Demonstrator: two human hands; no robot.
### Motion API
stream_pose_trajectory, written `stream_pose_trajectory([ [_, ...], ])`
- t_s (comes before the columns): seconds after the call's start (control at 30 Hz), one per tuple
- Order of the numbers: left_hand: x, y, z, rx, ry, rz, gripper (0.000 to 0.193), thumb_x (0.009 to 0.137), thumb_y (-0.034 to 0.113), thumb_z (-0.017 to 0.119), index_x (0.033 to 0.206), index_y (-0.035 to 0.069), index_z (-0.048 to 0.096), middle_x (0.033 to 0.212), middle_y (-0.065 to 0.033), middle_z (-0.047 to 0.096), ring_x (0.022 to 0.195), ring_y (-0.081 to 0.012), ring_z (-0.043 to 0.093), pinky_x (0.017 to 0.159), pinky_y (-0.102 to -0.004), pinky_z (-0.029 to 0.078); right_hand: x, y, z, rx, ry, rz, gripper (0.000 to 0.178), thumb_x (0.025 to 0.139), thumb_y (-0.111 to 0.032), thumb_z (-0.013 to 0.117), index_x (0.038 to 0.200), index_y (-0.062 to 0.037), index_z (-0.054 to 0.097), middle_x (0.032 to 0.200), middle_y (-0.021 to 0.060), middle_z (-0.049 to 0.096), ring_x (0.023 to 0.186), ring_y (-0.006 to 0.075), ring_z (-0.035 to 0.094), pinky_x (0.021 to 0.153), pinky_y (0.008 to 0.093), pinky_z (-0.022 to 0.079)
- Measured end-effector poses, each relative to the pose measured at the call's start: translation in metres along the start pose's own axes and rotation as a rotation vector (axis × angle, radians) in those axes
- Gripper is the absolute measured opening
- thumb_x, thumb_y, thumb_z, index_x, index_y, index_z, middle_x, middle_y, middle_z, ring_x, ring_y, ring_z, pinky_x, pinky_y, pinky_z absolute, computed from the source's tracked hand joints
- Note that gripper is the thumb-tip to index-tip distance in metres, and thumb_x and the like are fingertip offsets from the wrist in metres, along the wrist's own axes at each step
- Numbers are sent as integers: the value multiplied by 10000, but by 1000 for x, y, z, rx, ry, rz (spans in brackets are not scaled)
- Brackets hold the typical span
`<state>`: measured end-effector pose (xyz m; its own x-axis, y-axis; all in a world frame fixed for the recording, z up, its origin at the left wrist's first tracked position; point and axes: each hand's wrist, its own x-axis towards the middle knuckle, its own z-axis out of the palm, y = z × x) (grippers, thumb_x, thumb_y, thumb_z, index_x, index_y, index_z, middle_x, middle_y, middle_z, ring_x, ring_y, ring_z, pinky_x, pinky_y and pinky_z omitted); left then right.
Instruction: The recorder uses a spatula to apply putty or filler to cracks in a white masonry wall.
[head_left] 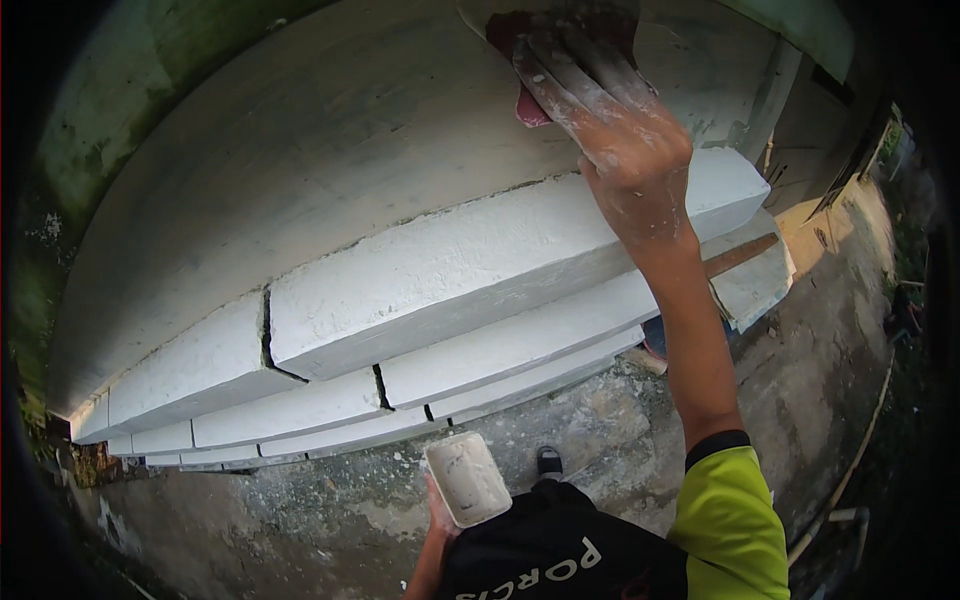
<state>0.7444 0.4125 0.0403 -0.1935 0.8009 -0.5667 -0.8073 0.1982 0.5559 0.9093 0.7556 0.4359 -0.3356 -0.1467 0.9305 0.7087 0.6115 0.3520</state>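
Observation:
My right hand (625, 130), dusted with white, reaches up to the grey wall surface (400, 120). Its fingers press a flat, dark red piece (533, 108) against that surface; whether it is a spreader or a sheet cannot be made out. Low in the middle, my left hand (440, 512) grips the side of a small white rectangular tub (470, 480). Pale smears line the inside of the tub, which is tilted so that its inside shows. Below the wall surface runs a long white ledge (450, 265), partly covered by my right forearm.
More white ledges (310, 405) lie lower down in steps, with dark gaps between their sections. A brown wooden strip (740, 256) rests on a pale board at the right. The stained concrete ground (330, 510) stretches below, and a thin pole (845, 470) lies at the right.

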Motion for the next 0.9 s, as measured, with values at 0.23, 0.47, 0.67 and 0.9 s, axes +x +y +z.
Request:
stream_pose_trajectory([
  [0.23,1,6,2,-80,-57,23,786,931,701,215,1419,116,406,1337,-126,533,1181,-329,553,1005,-499,455,-20,74,-26,6,203,5,454,570,130,642,961,-78,742,823,118,690,739,306,677,668,346,541],
  [0.47,19,3,3,-112,-99,32,777,922,710,255,1401,126,437,1303,-124,561,1140,-329,575,969,-495,481,-35,91,-37,39,87,-127,344,611,111,663,909,-49,724,827,125,695,746,302,681,673,360,543],
  [0.67,20,-2,22,-46,-123,35,769,934,694,236,1414,118,410,1327,-112,539,1170,-307,557,998,-473,464,-65,142,-20,31,-16,48,574,557,137,618,1075,-93,710,957,107,692,861,302,663,748,399,531],
  [0.9,22,-13,35,-69,-128,34,750,943,683,230,1411,127,414,1314,-104,548,1163,-300,563,989,-475,472,-90,162,-57,-46,52,120,425,683,123,609,1046,-62,728,1034,159,702,960,297,695,847,325,529],
])
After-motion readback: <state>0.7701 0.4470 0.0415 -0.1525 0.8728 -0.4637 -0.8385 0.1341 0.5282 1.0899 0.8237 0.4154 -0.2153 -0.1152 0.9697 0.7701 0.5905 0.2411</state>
